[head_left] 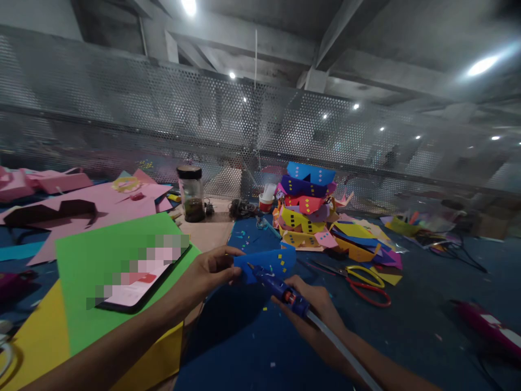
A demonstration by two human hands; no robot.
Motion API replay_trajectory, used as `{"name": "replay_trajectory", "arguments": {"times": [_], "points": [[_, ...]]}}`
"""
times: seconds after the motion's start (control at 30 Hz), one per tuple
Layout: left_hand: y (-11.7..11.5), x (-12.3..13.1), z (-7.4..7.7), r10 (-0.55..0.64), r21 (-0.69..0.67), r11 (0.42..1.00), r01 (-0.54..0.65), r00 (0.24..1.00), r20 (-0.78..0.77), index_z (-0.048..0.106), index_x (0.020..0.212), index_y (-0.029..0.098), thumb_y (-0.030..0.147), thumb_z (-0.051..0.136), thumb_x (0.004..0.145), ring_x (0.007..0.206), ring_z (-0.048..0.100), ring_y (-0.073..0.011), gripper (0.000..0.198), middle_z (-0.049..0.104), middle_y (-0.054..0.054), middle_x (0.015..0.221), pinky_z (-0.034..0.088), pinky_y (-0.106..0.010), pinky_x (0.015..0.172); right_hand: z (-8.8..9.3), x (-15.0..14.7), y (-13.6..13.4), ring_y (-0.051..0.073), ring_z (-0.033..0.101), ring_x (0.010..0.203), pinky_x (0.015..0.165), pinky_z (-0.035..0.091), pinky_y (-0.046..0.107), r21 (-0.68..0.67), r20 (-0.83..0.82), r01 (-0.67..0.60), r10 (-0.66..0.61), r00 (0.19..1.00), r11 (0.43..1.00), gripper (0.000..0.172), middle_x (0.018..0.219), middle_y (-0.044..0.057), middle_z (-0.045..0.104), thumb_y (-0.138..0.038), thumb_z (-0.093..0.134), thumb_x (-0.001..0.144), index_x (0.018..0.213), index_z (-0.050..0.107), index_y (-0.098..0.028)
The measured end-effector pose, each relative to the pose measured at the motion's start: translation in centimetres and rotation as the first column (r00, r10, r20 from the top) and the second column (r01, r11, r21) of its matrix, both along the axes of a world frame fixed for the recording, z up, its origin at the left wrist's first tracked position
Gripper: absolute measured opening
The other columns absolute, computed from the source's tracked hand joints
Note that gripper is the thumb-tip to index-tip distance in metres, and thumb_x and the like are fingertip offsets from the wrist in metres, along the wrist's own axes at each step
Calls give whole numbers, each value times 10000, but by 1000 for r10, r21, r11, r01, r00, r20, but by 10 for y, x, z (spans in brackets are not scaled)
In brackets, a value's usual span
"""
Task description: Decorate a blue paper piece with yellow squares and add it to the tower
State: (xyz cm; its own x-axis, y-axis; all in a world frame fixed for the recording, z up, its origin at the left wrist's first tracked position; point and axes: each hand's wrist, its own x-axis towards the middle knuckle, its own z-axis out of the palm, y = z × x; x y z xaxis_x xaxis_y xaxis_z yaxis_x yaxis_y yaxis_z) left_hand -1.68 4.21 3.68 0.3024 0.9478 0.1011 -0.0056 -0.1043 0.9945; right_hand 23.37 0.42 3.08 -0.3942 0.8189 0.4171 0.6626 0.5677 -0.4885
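Observation:
My left hand (215,269) pinches the left end of a curved blue paper strip (266,263) that has small yellow squares stuck near its right end. In my right hand (311,301) is a blue hot glue gun (280,288), a long pale glue stick (337,342) trailing from its back. The gun's nozzle points up and left, close to the strip's face; whether it touches the paper I cannot tell. Just beyond the strip rises a stack of coloured paper bands (305,217) decorated with small squares.
Scissors (362,279) with red and yellow handles lie right of the glue gun. A phone (146,277) rests on green paper (77,260) at left. Behind stand a dark-lidded jar (191,193) and a paper cup (266,201). A magenta tool (488,323) lies far right. Perforated metal panels (203,119) close the back.

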Motion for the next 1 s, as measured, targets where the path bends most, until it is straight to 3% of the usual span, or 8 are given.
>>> {"name": "replay_trajectory", "arguments": {"times": [0.17,0.53,1.0], "points": [[-1,1,3,5,-6,1000,-5,1000,-9,605,1007,164,289,711,751,637,539,-131,303,630,21,685,397,-252,628,-3,0,1,121,596,549,503,374,185,-17,-6,2,-2,1000,1000,65,679,-13,650,-238,553,844,882,589,-200],[1,-1,-2,-13,6,1000,13,1000,-6,598,1027,151,274,703,765,639,547,-121,308,642,12,709,400,-251,627,-19,1,9,120,598,497,481,362,179,114,-11,46,-45,999,992,89,604,-30,639,-256,592,800,866,607,-197],[-1,0,-1,2,-6,1000,-2,1000,-2,590,1027,150,274,715,755,635,538,-117,324,629,18,700,395,-248,621,-27,2,14,113,594,465,453,346,180,169,31,89,-95,995,982,79,578,-43,648,-266,587,788,836,619,-212]]}}
